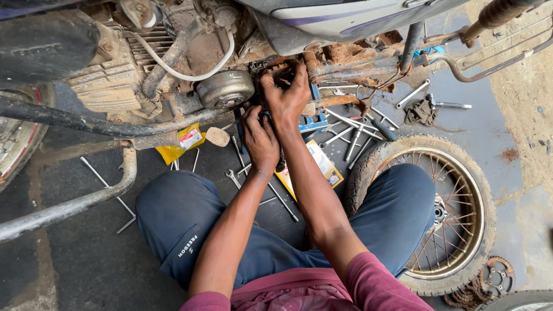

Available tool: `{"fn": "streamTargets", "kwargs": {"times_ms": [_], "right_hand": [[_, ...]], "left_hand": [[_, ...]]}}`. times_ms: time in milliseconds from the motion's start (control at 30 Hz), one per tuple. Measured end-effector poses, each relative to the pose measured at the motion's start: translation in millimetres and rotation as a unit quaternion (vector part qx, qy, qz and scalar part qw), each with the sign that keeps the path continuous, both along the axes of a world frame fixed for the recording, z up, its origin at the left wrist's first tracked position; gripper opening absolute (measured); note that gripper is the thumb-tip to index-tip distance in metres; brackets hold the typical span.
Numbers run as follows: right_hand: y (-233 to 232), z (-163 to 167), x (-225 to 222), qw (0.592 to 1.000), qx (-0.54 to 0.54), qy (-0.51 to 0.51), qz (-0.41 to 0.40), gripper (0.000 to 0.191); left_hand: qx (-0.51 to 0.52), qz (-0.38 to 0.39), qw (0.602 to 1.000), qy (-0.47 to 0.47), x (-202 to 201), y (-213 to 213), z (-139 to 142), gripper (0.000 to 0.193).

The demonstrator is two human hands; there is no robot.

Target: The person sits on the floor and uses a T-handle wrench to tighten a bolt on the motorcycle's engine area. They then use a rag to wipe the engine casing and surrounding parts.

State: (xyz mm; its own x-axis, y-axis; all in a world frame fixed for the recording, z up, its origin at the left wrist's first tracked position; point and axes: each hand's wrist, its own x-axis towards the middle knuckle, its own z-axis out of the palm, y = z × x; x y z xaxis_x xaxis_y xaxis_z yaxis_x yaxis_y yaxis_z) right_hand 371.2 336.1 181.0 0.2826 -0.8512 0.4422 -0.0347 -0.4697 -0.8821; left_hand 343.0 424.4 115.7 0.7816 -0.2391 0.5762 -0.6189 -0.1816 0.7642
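We record our right hand [286,95], fingers curled into the rusted orange metal frame joint [322,63] under the motorcycle; what it grips we cannot tell. Our left hand [260,141], just below, clutches a dark tool, its shape hidden. Adjacent: round grey ribbed metal engine cover [224,89]; spoked knobbly rubber wheel [443,213]; scattered chrome spanners [351,132] on grimy floor.

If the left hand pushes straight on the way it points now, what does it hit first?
Most likely the rusty frame by the engine, where the right hand already works; the left hand points up toward it. Depth is unclear.
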Motion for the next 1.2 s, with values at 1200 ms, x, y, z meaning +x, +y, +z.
{"fn": "streamTargets", "kwargs": {"times_ms": [1200], "right_hand": [[-75.0,-79.2,-203.0,0.870,0.299,-0.374,-0.118,0.020]], "left_hand": [[0.099,0.074,0.992,-0.016,-15.7,1.1,20.0,0.050]]}}
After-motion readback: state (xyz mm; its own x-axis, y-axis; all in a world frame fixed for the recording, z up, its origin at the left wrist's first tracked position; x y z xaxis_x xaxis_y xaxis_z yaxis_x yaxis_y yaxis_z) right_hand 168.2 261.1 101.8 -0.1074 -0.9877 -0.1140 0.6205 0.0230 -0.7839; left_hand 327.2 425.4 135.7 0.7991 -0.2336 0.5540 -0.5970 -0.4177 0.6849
